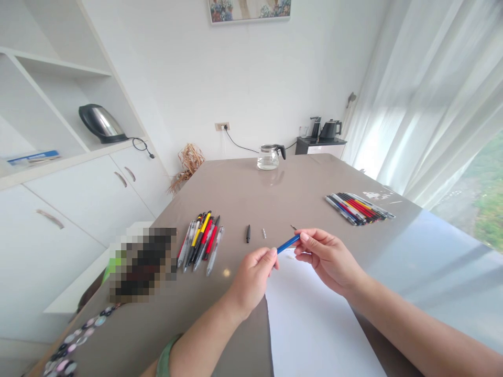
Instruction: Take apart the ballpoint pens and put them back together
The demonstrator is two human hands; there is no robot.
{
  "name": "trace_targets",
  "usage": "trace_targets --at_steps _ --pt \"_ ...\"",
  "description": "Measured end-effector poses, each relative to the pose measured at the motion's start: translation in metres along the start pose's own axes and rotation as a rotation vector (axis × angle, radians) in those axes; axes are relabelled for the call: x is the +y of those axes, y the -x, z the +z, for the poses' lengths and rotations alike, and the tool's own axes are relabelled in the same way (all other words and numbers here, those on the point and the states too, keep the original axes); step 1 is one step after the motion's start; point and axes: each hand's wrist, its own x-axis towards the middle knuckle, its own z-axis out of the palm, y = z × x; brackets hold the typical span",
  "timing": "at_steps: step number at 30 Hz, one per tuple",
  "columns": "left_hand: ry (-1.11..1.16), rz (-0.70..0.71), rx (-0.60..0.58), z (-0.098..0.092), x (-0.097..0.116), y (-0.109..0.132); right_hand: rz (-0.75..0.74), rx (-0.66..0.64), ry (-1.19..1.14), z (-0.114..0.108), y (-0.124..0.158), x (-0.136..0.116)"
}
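Note:
My left hand [253,275] and my right hand [324,254] both pinch a blue pen barrel [288,243], one at each end, just above a white sheet of paper [314,324] on the grey-brown table [275,193]. A black pen cap [248,233], a small silver part [264,233] and a tiny dark tip [293,227] lie on the table just beyond my hands. A bundle of several pens [200,242] lies to the left of my left hand.
Another row of several pens [359,208] lies at the right. A glass coffee jug [270,156] stands at the table's far end. A beaded strap [74,340] and a blurred-out object [141,263] sit at the near left. White cabinets with a kettle [100,123] line the left.

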Motion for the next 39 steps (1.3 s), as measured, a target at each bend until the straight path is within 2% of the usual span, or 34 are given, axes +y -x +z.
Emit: trace_targets --at_steps 4,9,14,20,25,31,35,39 --pt "0.018 -0.007 -0.002 0.000 0.003 0.000 0.028 0.014 -0.032 -0.001 -0.001 -0.001" --pt "-0.114 0.072 0.139 -0.004 0.007 -0.001 0.209 -0.079 -0.079 0.001 0.001 0.000" --pt "-0.234 0.112 0.123 -0.009 0.009 -0.001 0.323 -0.154 -0.129 0.001 0.003 0.004" --pt "-0.260 0.131 0.178 -0.011 0.011 -0.001 0.390 -0.172 -0.154 -0.001 0.002 0.004" --pt "-0.042 0.079 0.167 -0.009 0.005 -0.006 0.334 -0.107 -0.156 -0.005 0.001 -0.001" --pt "0.335 0.017 0.054 -0.006 0.001 -0.008 0.170 -0.058 -0.084 -0.009 0.000 -0.012" --pt "0.434 -0.010 -0.019 -0.004 0.001 -0.007 0.017 -0.059 0.029 -0.006 0.001 -0.016" --pt "0.452 -0.017 -0.099 -0.003 0.003 -0.004 -0.045 -0.003 0.070 -0.001 0.004 -0.020"
